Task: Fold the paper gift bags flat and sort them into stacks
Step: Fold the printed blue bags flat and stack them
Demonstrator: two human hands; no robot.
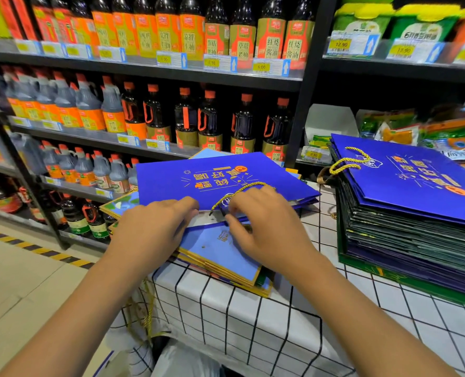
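R hand (264,227) fingers (235,208) curl over the gold cord handle (239,190) at the near edge of a blue gift bag (212,180); whether they pinch it can't be told. L hand (155,227) lies w/ fingers straight, pressing the same bag's near edge. Bag lies flat atop a low stack of bags (225,262) at the desk's (253,308) left corner. Taller stack (416,227) sits toward the desk's right edge, blue bag on top. Shelves of sauce bottles (185,118) stand behind.
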